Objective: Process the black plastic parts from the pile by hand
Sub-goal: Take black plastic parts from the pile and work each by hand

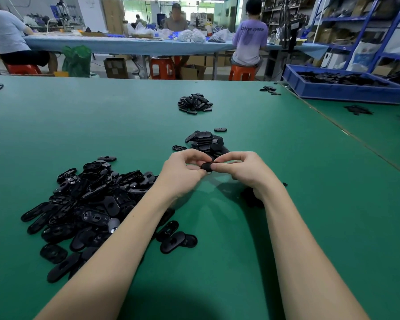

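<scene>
Our left hand and right hand pinch one part together. A small done stack sits mid-tabletop; the big pile by the near left edge still waits.

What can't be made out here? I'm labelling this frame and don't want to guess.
- Head view: the black part pinched between the left hand and right hand; fingers cover most of it, so its shape is unclear.
- Dark object under the right wrist: hidden by the arm and its shadow.
- Contents of the blue bin: too small and dark to identify.
</scene>
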The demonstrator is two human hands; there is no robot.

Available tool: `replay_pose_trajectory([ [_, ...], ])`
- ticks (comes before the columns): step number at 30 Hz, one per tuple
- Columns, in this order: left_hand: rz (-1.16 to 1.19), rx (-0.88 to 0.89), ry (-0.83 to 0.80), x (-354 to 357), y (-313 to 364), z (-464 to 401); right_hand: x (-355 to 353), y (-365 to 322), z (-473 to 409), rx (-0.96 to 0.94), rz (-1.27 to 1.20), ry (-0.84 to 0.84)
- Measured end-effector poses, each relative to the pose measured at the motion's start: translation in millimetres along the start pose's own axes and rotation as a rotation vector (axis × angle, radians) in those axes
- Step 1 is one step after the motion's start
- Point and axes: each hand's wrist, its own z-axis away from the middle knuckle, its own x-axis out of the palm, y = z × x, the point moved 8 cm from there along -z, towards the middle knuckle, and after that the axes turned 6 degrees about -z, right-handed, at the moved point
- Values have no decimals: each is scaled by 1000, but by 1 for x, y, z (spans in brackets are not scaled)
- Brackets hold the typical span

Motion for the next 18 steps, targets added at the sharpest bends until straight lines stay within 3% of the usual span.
replay_pose_trajectory([
  [6, -499, 164, 6, 2, 16, -1, 6, -6, -2, -79, 75, 4],
  [13, -561, 146, -6, -3, 9, -2, 7, -12, -1, -114, 190, -50],
  [18, -593, 126, 5, -4, 8, -2, 7, -20, 0, -150, 389, 28],
])
